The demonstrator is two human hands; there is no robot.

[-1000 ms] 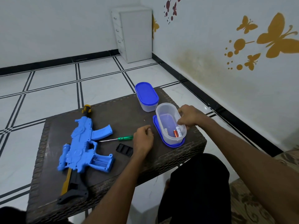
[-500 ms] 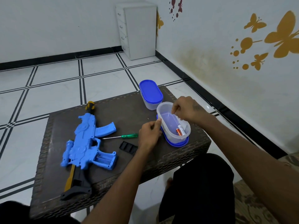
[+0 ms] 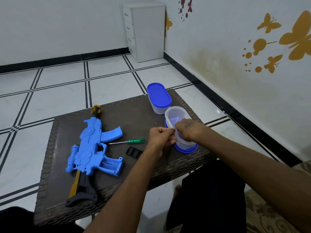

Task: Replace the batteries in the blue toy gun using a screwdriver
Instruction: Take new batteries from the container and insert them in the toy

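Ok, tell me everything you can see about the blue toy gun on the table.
The toy gun lies flat on its side on the left part of the dark woven table, muzzle pointing away. It looks like plastic: a bright blue body, a yellow and black muzzle tip, a black and yellow stock nearest the camera. The battery bay in its handle is open and looks empty. Neither hand touches it.

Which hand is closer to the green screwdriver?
The left hand. It hovers just right of the green screwdriver, near its handle end. The right hand is farther right, over the open clear container.
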